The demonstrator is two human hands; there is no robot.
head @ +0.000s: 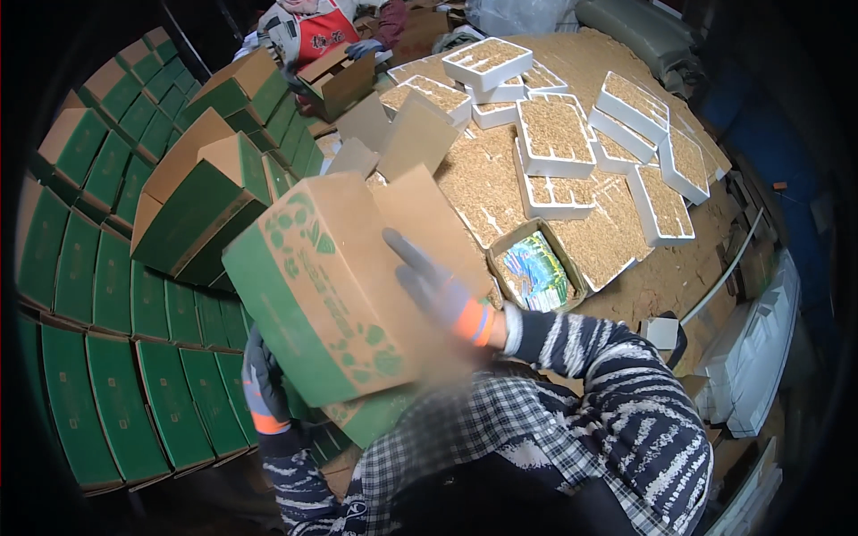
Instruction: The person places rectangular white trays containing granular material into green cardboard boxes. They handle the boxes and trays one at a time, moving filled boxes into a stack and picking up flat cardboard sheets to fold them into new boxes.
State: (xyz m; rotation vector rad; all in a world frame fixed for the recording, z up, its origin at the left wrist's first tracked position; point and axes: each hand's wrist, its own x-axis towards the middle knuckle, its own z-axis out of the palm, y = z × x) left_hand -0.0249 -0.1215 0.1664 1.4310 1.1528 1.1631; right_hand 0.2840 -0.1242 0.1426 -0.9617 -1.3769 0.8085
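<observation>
A large green and brown cardboard box with printed leaf patterns lies tilted before me, one flap standing out towards the table. My left hand, in a grey and orange work glove, supports the box at its lower left side. Gloved the same way, my right hand lies flat with fingers extended over the side of the box near the flap; whether it presses on the cardboard is not plain. Part of another green box shows beneath. Beside my right wrist stands a small open carton of colourful printed packets.
Stacked green cardboard boxes fill the left side. White foam trays of brown grain-like material are piled on a table strewn with the same stuff. Across from me, a person in a red apron handles an open carton.
</observation>
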